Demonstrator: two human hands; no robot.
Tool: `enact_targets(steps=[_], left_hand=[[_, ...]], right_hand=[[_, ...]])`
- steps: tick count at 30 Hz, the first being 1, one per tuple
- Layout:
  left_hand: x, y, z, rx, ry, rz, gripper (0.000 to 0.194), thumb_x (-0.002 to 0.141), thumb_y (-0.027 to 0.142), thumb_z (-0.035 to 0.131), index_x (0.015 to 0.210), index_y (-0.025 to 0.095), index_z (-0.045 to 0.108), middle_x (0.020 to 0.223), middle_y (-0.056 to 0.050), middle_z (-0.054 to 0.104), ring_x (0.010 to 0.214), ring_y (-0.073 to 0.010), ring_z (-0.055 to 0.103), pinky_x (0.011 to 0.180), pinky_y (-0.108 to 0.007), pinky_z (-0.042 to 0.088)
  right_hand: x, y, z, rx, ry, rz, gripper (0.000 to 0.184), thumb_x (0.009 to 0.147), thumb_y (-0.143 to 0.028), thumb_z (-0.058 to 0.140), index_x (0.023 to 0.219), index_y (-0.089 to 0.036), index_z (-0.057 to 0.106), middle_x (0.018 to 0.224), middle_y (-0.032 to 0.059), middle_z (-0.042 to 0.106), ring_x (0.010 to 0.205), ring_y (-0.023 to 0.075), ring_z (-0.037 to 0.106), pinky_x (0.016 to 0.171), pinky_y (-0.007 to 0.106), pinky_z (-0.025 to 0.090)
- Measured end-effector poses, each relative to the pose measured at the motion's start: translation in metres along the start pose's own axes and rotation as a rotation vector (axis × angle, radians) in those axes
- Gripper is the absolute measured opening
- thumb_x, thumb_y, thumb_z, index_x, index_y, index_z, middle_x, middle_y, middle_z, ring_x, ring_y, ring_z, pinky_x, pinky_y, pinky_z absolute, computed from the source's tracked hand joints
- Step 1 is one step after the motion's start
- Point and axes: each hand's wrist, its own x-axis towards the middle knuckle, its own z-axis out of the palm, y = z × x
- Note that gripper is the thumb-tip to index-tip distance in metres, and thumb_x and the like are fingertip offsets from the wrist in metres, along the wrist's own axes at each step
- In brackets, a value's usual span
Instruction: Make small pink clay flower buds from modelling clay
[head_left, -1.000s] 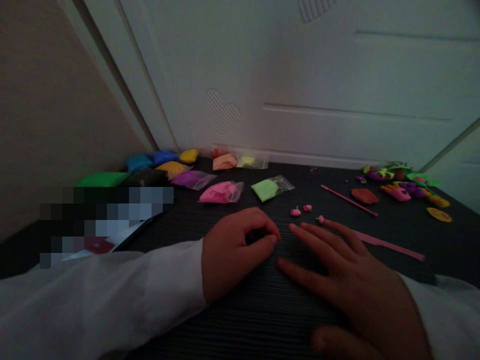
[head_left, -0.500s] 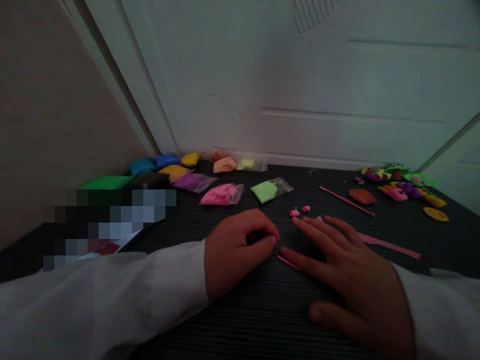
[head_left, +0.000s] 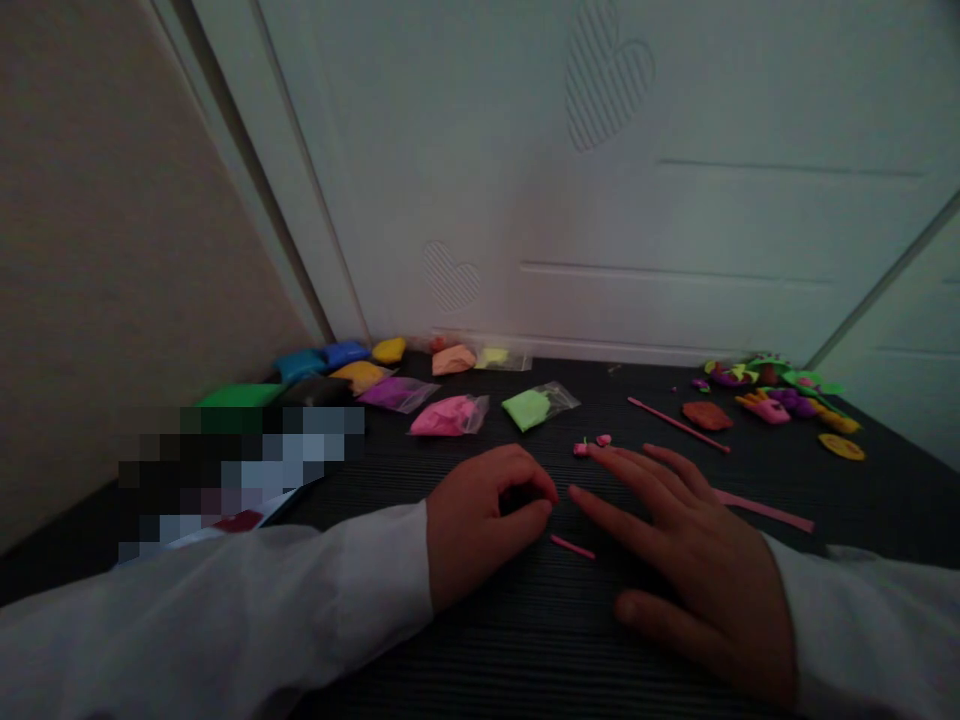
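Note:
A thin pink clay roll (head_left: pixel 572 547) lies on the dark table between my two hands. My left hand (head_left: pixel 491 525) rests at the left of it, index finger and thumb curled together in a pinch. Whatever may be inside those fingers is hidden. To the right, my right hand (head_left: pixel 686 560) is held palm down with its fingers spread, apart from the roll. Small pink clay buds (head_left: pixel 581 450) lie just beyond its fingertips. A flat pink modelling tool (head_left: pixel 772 510) sticks out from behind this hand.
Bags of coloured clay, among them a pink bag (head_left: pixel 448 416) and a light green bag (head_left: pixel 531 407), lie farther back. At right are a thin pink stick (head_left: pixel 679 425), a reddish-brown clay piece (head_left: pixel 706 415) and a yellow disc (head_left: pixel 841 446). A blurred-out device (head_left: pixel 247 480) sits at left.
The pink roll, first hidden under my right hand, has come into full view as that hand drew back off it. My left hand keeps its pinch. The camera view has tilted up a little.

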Motion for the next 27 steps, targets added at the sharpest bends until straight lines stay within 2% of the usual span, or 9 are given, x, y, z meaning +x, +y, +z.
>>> enact_targets(steps=[4, 5, 7, 8, 12, 17, 22, 27], left_hand=[[-0.003, 0.002, 0.004, 0.042, -0.001, 0.047, 0.014, 0.068, 0.014, 0.057, 0.081, 0.016, 0.062, 0.085, -0.002, 0.056, 0.085, -0.016, 0.051, 0.076, -0.029, 0.039], [-0.004, 0.003, 0.005, 0.053, -0.001, 0.058, 0.016, 0.066, 0.013, 0.058, 0.081, 0.015, 0.062, 0.086, -0.002, 0.056, 0.087, -0.0166, 0.05, 0.079, -0.029, 0.038], [-0.006, 0.004, 0.007, 0.073, 0.0, 0.077, 0.02, 0.062, 0.01, 0.058, 0.081, 0.015, 0.062, 0.088, -0.003, 0.055, 0.089, -0.0171, 0.049, 0.08, -0.03, 0.038], [-0.007, 0.005, 0.008, 0.081, 0.002, 0.084, 0.021, 0.062, 0.01, 0.058, 0.082, 0.016, 0.062, 0.089, -0.003, 0.054, 0.089, -0.0172, 0.049, 0.081, -0.03, 0.038], [-0.01, 0.004, 0.01, 0.102, 0.01, 0.108, 0.023, 0.06, 0.01, 0.059, 0.082, 0.017, 0.062, 0.091, -0.003, 0.053, 0.089, -0.0177, 0.048, 0.082, -0.031, 0.038], [-0.008, -0.001, 0.01, 0.116, 0.011, 0.122, 0.016, 0.063, 0.011, 0.058, 0.077, 0.017, 0.062, 0.088, -0.003, 0.054, 0.087, -0.0175, 0.049, 0.078, -0.031, 0.04], [-0.005, -0.004, 0.011, 0.126, -0.003, 0.135, 0.011, 0.066, 0.011, 0.055, 0.073, 0.018, 0.061, 0.084, -0.002, 0.056, 0.085, -0.0166, 0.049, 0.077, -0.03, 0.04], [-0.005, 0.0, 0.009, 0.129, -0.011, 0.145, 0.011, 0.067, 0.01, 0.054, 0.07, 0.018, 0.061, 0.081, -0.002, 0.057, 0.082, -0.0155, 0.051, 0.074, -0.028, 0.041]], right_hand=[[0.004, 0.019, -0.015, -0.086, 0.08, 0.071, 0.046, 0.082, -0.035, 0.044, 0.126, -0.022, 0.041, 0.135, 0.0116, 0.034, 0.119, 0.0289, 0.032, 0.094, 0.053, 0.026], [0.003, 0.027, -0.02, -0.089, 0.049, 0.089, 0.042, 0.083, -0.034, 0.042, 0.124, -0.022, 0.043, 0.133, 0.0108, 0.036, 0.117, 0.0274, 0.036, 0.093, 0.051, 0.029], [-0.002, 0.046, -0.029, -0.077, -0.011, 0.094, 0.031, 0.085, -0.033, 0.039, 0.111, -0.023, 0.053, 0.114, 0.0075, 0.054, 0.104, 0.0219, 0.049, 0.086, 0.041, 0.039], [-0.006, 0.055, -0.033, -0.08, -0.043, 0.122, 0.029, 0.085, -0.032, 0.038, 0.104, -0.022, 0.057, 0.106, 0.0077, 0.058, 0.097, 0.0211, 0.054, 0.082, 0.039, 0.042], [-0.026, 0.078, -0.034, -0.093, -0.188, 0.242, 0.027, 0.083, -0.035, 0.041, 0.092, -0.02, 0.061, 0.09, 0.0077, 0.063, 0.073, 0.0212, 0.061, 0.063, 0.038, 0.049], [-0.035, 0.077, -0.026, -0.079, -0.295, 0.305, 0.024, 0.084, -0.028, 0.039, 0.081, -0.025, 0.062, 0.078, 0.0017, 0.062, 0.062, 0.0153, 0.06, 0.054, 0.028, 0.047], [-0.031, 0.074, -0.026, -0.082, -0.283, 0.383, 0.018, 0.08, -0.028, 0.044, 0.076, -0.021, 0.06, 0.073, 0.0028, 0.06, 0.059, 0.0154, 0.058, 0.051, 0.026, 0.042], [-0.031, 0.074, -0.025, -0.043, -0.266, 0.394, 0.016, 0.08, -0.026, 0.043, 0.072, -0.02, 0.056, 0.068, 0.0017, 0.059, 0.058, 0.0146, 0.056, 0.051, 0.025, 0.039]])
